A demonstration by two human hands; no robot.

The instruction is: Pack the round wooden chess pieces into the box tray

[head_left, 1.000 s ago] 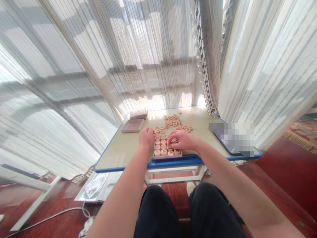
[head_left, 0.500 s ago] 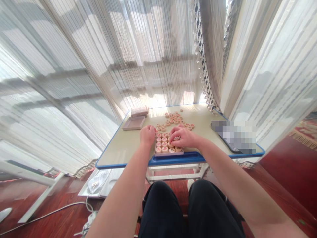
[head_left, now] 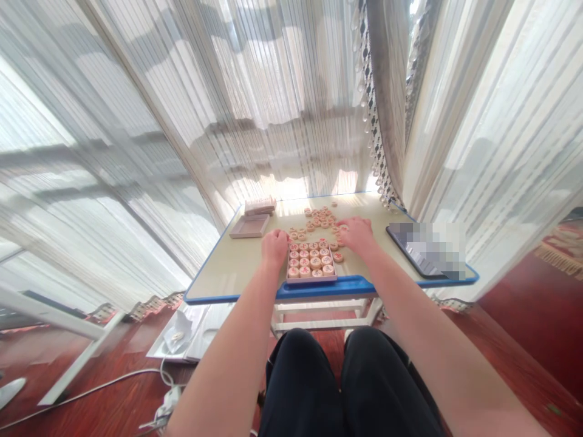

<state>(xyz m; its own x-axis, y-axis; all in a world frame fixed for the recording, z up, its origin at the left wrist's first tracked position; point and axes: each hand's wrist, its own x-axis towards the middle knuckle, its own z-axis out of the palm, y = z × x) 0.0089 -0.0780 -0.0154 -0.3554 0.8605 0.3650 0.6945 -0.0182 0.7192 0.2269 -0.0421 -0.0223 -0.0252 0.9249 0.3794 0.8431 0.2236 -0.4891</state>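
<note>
A shallow box stands at the table's near edge, filled with rows of round Chinese chess pieces marked in red and dark characters. My left hand is closed beside the box's far left corner; whatever its curled fingers hold is hidden. Beyond the box's right side, my right hand has its fingers apart and reaches down over loose pieces. One loose piece lies against the right wall of the box. More loose Chinese chess pieces are scattered behind it.
A box lid or empty tray lies at the table's left, with a packet behind it. At the right is a dark flat device, partly blurred out. A blue rim edges the table. Curtains hang behind.
My right hand has left the box and moved right and away from me to the loose pieces. The rows in the box are now uncovered. My left hand stays by the corner.
</note>
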